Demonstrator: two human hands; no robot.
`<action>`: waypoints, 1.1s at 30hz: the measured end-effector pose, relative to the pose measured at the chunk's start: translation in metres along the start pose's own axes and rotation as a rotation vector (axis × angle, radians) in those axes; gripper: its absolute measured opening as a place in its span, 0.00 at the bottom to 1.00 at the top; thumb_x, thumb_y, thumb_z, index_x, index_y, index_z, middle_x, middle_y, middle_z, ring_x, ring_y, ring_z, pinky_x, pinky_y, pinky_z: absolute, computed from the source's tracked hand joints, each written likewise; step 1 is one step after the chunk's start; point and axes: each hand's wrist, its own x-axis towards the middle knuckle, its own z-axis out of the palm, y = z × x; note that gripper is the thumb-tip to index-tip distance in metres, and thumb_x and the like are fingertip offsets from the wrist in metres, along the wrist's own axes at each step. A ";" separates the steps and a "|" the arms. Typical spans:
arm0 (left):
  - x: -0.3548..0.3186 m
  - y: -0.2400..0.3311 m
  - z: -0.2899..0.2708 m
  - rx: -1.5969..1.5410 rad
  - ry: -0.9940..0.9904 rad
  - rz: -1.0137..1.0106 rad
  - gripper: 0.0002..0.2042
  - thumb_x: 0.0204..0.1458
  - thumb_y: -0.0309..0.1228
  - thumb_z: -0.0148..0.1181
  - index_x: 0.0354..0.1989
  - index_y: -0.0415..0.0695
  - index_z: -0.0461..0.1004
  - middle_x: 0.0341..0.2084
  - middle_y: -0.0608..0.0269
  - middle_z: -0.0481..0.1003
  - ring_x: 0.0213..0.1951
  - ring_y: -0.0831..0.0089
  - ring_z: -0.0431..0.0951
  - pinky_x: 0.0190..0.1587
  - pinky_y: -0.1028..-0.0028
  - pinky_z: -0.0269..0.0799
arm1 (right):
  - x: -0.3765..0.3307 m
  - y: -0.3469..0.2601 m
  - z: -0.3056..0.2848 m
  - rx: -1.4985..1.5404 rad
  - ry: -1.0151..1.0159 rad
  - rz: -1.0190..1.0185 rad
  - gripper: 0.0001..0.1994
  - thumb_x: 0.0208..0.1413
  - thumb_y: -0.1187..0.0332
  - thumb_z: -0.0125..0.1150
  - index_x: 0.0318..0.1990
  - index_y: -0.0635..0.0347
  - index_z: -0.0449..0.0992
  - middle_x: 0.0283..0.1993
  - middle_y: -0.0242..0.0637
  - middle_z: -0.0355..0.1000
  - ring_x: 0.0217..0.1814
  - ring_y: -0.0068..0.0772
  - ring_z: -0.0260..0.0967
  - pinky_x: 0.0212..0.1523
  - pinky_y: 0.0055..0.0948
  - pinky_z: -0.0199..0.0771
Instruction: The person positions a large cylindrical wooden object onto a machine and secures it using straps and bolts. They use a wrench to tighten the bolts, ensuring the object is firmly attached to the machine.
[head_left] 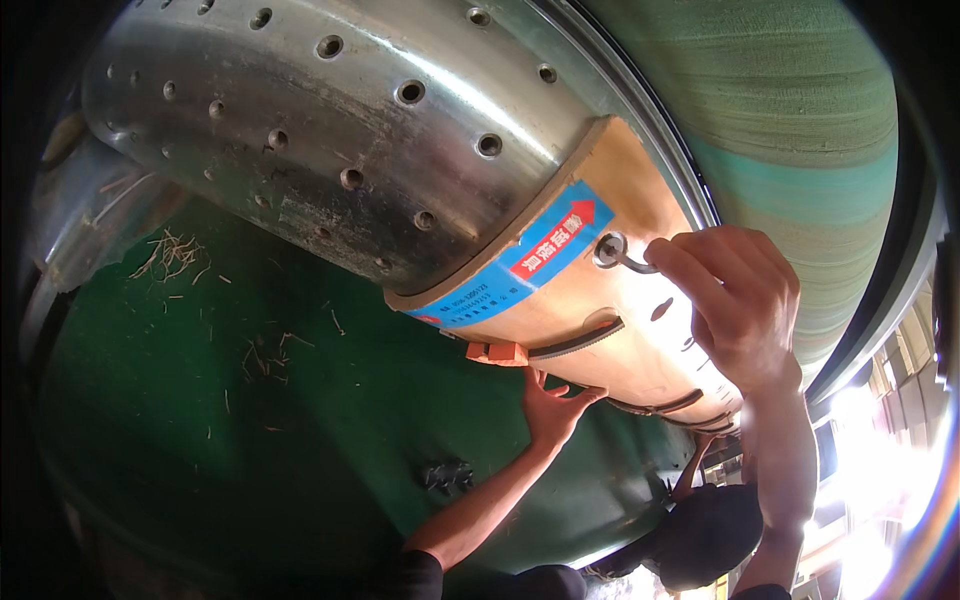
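A curved tan wooden die board (560, 285) wraps part of a steel cylinder. My right hand (735, 305) is closed around a bent metal hex key (636, 266). The key's far end meets a round metal fastener (610, 249) in the board. Below, my left hand (555, 410) touches the board's lower edge with thumb and fingers apart; some fingertips are hidden. Close to it are orange blocks (497, 353) and a dark serrated blade strip (577, 341). A blue label with a red arrow (545, 255) lies across the board's left part.
The bare steel cylinder (300, 110) has rows of holes. A worn green roller (790, 120) runs along the right. Wood splinters (172, 257) and a dark ribbed object (447, 476) lie on the green surface (300, 400). Another person (710, 535) is at lower right, one hand by the board.
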 end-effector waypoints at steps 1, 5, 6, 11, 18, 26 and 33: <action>0.000 0.000 0.000 0.010 -0.002 -0.005 0.47 0.32 0.34 0.82 0.61 0.37 0.57 0.53 0.54 0.72 0.54 0.67 0.73 0.47 0.63 0.76 | 0.002 0.002 -0.001 -0.014 0.004 -0.023 0.15 0.38 0.73 0.62 0.38 0.47 0.79 0.29 0.22 0.72 0.30 0.26 0.72 0.30 0.27 0.71; 0.001 0.001 -0.003 0.024 -0.016 -0.027 0.47 0.32 0.34 0.82 0.60 0.38 0.57 0.53 0.54 0.71 0.54 0.67 0.73 0.48 0.63 0.75 | 0.004 -0.003 -0.005 -0.015 -0.027 -0.030 0.14 0.41 0.71 0.60 0.39 0.48 0.78 0.29 0.23 0.70 0.30 0.26 0.71 0.30 0.26 0.71; 0.002 0.001 -0.003 0.022 -0.020 -0.032 0.46 0.32 0.34 0.82 0.60 0.38 0.57 0.54 0.55 0.71 0.55 0.67 0.72 0.48 0.63 0.74 | 0.002 -0.009 -0.007 -0.012 -0.072 0.021 0.14 0.41 0.71 0.60 0.39 0.49 0.78 0.29 0.23 0.70 0.30 0.26 0.71 0.30 0.27 0.71; -0.001 0.001 -0.001 0.025 -0.003 -0.025 0.48 0.32 0.34 0.82 0.61 0.39 0.56 0.55 0.55 0.71 0.56 0.67 0.72 0.47 0.63 0.74 | -0.001 -0.020 -0.008 -0.038 -0.074 0.103 0.16 0.41 0.74 0.60 0.42 0.52 0.78 0.31 0.25 0.70 0.31 0.28 0.70 0.30 0.28 0.71; 0.000 -0.004 -0.001 -0.001 -0.013 -0.019 0.45 0.33 0.30 0.81 0.62 0.44 0.58 0.58 0.57 0.69 0.58 0.66 0.70 0.49 0.60 0.73 | -0.021 -0.028 0.005 0.030 -0.020 0.223 0.20 0.43 0.75 0.63 0.48 0.51 0.78 0.35 0.27 0.73 0.37 0.30 0.73 0.37 0.31 0.73; -0.001 0.001 -0.001 0.031 -0.027 -0.046 0.53 0.31 0.35 0.83 0.67 0.42 0.53 0.58 0.55 0.69 0.59 0.65 0.69 0.49 0.59 0.74 | -0.089 -0.046 0.005 0.142 -0.024 0.600 0.17 0.52 0.77 0.63 0.50 0.66 0.74 0.45 0.46 0.75 0.42 0.46 0.73 0.42 0.37 0.74; -0.013 0.002 -0.002 -0.373 -0.059 -0.171 0.41 0.45 0.39 0.73 0.64 0.41 0.56 0.57 0.54 0.68 0.58 0.65 0.69 0.48 0.60 0.74 | -0.066 -0.148 0.013 0.680 0.004 0.622 0.18 0.47 0.82 0.62 0.48 0.75 0.74 0.29 0.42 0.77 0.27 0.39 0.75 0.29 0.32 0.74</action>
